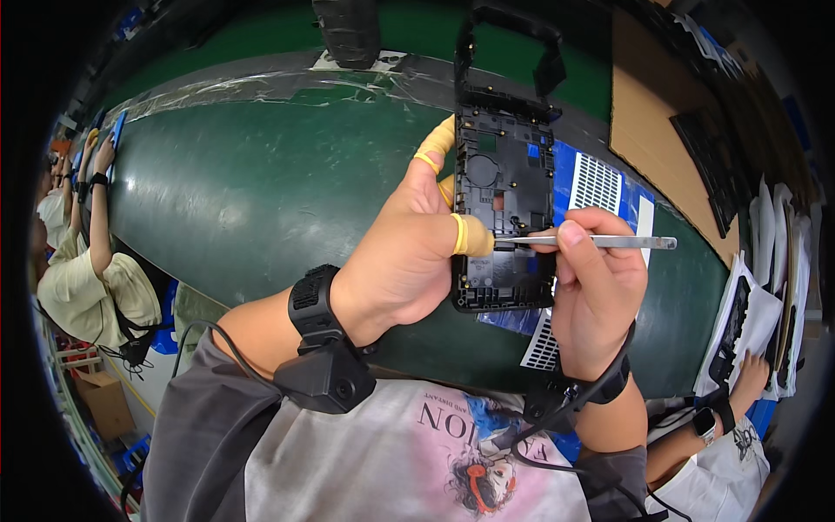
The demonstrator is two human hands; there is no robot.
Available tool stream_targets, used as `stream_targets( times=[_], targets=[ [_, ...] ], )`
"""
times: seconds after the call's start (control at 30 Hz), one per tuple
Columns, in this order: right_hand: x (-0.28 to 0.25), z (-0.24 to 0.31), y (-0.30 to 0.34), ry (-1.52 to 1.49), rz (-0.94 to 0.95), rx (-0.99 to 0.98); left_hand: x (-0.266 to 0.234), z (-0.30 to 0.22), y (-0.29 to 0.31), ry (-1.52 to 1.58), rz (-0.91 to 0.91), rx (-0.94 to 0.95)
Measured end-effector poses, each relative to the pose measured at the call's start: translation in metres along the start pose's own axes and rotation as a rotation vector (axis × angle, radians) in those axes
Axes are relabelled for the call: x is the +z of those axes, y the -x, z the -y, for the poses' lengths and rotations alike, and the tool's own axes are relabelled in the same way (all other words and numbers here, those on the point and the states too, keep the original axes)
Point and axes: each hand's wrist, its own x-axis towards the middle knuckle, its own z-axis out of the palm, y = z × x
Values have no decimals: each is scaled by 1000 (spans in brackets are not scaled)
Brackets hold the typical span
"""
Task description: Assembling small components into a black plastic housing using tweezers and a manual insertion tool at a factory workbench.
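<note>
With the left forearm (261,333) slanted up and rightward, the left hand (402,239) is clamped on the black plastic housing's (528,196) left edge, its thumb, sheathed in a yellow finger cot (475,235), laid across the front. The housing is held lengthwise above the green worktop (235,191). Metal tweezers (639,243), pointed leftward at the thumb, are pinched in the right hand (600,291), its fingers curled.
</note>
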Motion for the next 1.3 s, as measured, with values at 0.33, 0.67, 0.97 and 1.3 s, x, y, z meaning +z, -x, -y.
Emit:
stream_targets(
  times=[0.33, 0.67, 0.97, 1.3],
  targets=[
    [-66, 40, -40, 199, -175, -83, 4, -6, 0, -20, 92, 90],
    [-89, 0, -56, 146, -274, 5, -1, -1, -6, 101, -88, 35],
    [-88, -2, -57, 153, -282, -11, 0, 2, -6, 119, -78, 17],
    [-91, 24, -50, -41, -121, 2, 9, 6, -3, 130, -26, 2]
  ],
)
